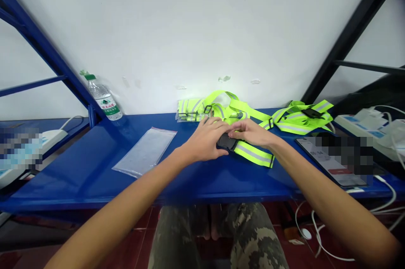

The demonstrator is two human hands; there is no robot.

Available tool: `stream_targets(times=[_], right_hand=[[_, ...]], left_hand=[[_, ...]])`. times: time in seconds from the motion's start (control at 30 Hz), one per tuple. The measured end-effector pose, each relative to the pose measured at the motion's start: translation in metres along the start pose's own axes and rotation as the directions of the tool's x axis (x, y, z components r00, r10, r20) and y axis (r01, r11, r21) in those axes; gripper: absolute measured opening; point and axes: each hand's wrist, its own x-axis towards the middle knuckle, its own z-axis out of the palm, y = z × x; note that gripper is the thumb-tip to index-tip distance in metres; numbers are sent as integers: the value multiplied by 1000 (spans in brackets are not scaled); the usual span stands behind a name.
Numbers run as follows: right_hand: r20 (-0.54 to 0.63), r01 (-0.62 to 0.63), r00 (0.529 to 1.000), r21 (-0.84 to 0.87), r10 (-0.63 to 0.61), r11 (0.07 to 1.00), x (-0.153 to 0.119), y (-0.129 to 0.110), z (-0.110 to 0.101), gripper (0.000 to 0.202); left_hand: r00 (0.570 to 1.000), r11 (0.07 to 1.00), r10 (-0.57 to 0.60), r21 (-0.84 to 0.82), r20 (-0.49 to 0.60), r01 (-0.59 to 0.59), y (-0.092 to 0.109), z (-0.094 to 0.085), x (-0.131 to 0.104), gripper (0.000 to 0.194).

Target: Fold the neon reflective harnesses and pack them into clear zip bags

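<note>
Both hands meet over the middle of the blue table. My left hand (209, 138) is closed round a black buckle (226, 142), its thumb along the near edge. The fingertips of my right hand (249, 131) pinch at the buckle's upper side; what lies between them is hidden. From the buckle a neon-yellow strap (255, 154) with a grey stripe runs right and lies on the table. Behind my hands more of the yellow reflective webbing (218, 108) lies looped, partly over a clear bag. It stretches right to a bundled pile (297, 119) with a black clip.
A flat clear plastic bag (145, 152) lies left of my hands. A water bottle (104, 98) leans against the wall at the back left. On the right are a tablet-like device (332, 161), a power strip (360, 127) and white cables. Blue posts (47, 45) flank the left side.
</note>
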Motion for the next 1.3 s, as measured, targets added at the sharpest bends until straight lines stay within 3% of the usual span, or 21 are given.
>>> stream_targets(times=[0.13,0.3,0.43,0.67,0.8,0.9,0.97,1.03,1.13,1.2,1.3], right_hand=[[16,-18,1000,62,17,998,-7,-2,2,32],[95,-1,995,59,-5,998,-17,-3,-2,33],[137,-19,991,74,9,997,-23,-5,-2,31],[66,9,998,45,-12,999,-27,-6,-1,25],[51,21,999,-36,-19,999,-30,-7,3,25],[69,74,996,-177,-63,981,-39,-12,9,38],[79,103,994,-380,-78,919,-46,-15,15,61],[42,85,996,-593,-75,800,-51,-16,23,79],[4,42,998,-747,-60,664,-53,-14,30,64],[42,53,999,-752,-32,657,-52,-12,30,52],[87,65,996,-730,-1,681,-50,-10,25,50]], left_hand=[[1000,999,8,49,7,-8,2,13,-3,52],[999,992,40,118,25,-43,5,22,-10,80],[998,987,56,152,36,-61,11,29,-15,78],[999,994,41,103,-6,-40,17,36,-16,70],[999,994,33,99,35,-36,17,43,-17,73],[999,996,28,84,40,-31,15,48,-19,72],[999,996,6,85,38,-10,14,51,-20,69],[999,995,-20,100,46,15,14,53,-21,67],[998,993,-48,110,35,44,13,54,-23,62],[999,997,-46,67,29,44,12,54,-25,60],[997,1000,-23,3,68,23,9,52,-28,63]])
